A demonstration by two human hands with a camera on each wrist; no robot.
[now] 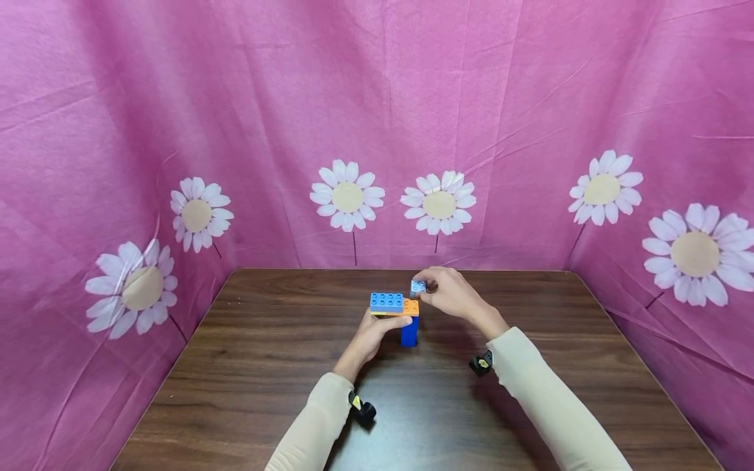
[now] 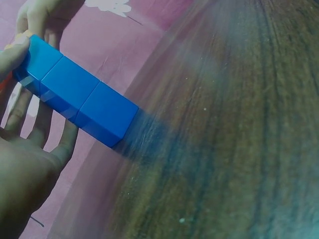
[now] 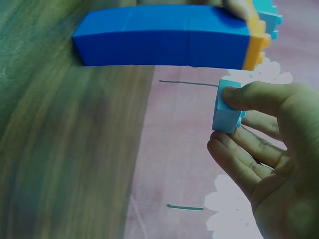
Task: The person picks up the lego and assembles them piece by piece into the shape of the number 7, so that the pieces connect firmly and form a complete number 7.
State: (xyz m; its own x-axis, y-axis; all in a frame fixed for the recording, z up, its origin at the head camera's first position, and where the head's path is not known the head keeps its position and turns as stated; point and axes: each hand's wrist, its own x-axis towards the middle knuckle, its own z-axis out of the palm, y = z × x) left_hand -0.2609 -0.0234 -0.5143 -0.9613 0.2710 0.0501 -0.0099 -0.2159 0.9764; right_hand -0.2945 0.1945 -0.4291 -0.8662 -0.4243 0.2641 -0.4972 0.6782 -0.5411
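Note:
A column of several stacked dark blue toy bricks [image 1: 409, 333] stands on the table, topped by an orange plate [image 1: 412, 309]. On the plate's left part sits a blue studded brick [image 1: 386, 301], with a strip of yellow under it. My left hand [image 1: 372, 335] grips this structure near its top, thumb across the front and fingers behind. Just above the orange studs, my right hand [image 1: 453, 291] pinches a small light blue brick [image 1: 417, 286] between thumb and fingers. The right wrist view shows that brick [image 3: 227, 117] apart from the column [image 3: 159, 40], its studs toward the palm.
The brown wooden table [image 1: 247, 379] extends around both hands. Pink cloth [image 1: 389, 98] with printed daisies hangs at the back and both sides. A black wrist camera [image 1: 363, 411] is on the left sleeve, and another camera [image 1: 481, 364] on the right.

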